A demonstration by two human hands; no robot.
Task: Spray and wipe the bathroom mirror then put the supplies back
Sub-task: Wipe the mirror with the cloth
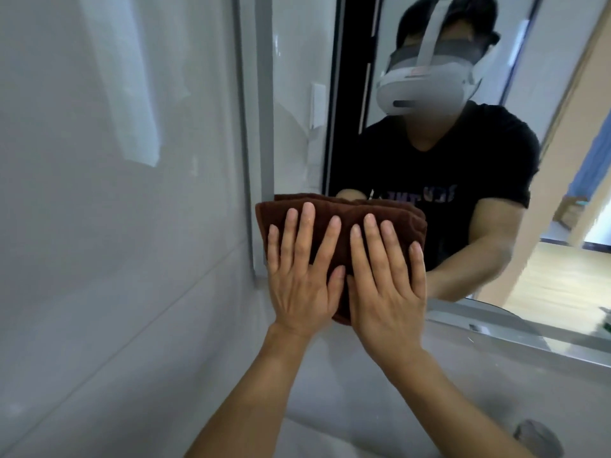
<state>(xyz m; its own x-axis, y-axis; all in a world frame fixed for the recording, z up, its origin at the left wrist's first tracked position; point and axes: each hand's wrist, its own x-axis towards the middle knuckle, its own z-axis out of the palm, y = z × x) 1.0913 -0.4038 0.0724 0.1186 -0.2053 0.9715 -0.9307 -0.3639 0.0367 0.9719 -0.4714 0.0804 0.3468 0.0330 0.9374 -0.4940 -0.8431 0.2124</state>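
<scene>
Brown folded cloth (344, 223) is pressed flat against the mirror (429, 160) under left hand (302, 276) and right hand (386, 285), fingers straight and spread, nothing gripped.

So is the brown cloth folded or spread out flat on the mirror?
Folded. The brown cloth shows stacked layers along its top edge, and both flat hands, left hand and right hand, press it against the mirror.

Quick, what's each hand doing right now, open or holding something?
Left hand: open, fingers straight, pressing the cloth against the mirror.
Right hand: open, fingers straight, pressing the same cloth.
</scene>
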